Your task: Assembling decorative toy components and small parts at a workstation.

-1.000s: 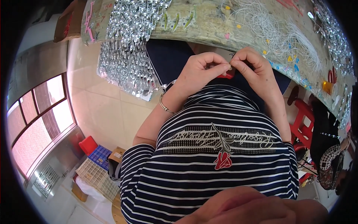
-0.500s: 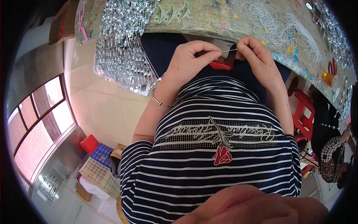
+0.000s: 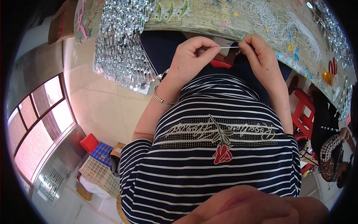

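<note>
Over on the left, a big bunch of shiny silver strands (image 3: 119, 56) is draped off the table edge (image 3: 209, 22), kept within reach. The left hand (image 3: 190, 59) is curled shut, with a thin white thread (image 3: 229, 47) pinched at its fingertips. The thread is stretched taut across to the right hand (image 3: 259, 56), also pinched closed on it, so it's held straight just below the table edge, above the lap. A tangle of white cords (image 3: 276, 18) is piled further right.
</note>
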A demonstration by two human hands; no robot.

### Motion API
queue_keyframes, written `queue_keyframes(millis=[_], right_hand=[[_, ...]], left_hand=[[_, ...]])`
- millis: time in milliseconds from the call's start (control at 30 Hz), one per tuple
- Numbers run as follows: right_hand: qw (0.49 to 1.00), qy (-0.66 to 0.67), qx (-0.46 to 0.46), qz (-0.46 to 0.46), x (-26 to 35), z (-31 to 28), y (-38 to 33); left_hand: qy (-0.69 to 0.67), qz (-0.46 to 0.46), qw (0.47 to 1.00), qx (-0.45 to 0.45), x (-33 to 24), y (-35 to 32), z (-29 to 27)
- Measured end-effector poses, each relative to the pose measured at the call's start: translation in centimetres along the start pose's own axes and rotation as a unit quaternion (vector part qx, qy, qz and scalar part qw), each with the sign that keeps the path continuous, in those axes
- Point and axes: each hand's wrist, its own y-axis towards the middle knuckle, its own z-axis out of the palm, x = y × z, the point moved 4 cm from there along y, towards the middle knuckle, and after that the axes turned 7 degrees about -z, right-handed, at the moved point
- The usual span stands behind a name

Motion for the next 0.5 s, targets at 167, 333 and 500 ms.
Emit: queue_keyframes(millis=[167, 333, 500], right_hand=[[0.929, 0.341, 0.001, 0.141, 0.1, 0.4, -0.2], [0.862, 0.489, -0.021, 0.129, 0.9, 0.9, 0.1], [0.931, 0.358, -0.014, 0.064, 2.3, 1.6, 0.4]], left_hand=[[-0.067, 0.004, 0.997, -0.041, 0.7, 0.3, -0.3], [-0.055, -0.002, 0.998, -0.030, 0.3, -0.1, 0.2], [-0.084, 0.028, 0.996, -0.014, 0.0, -0.2, 0.6]])
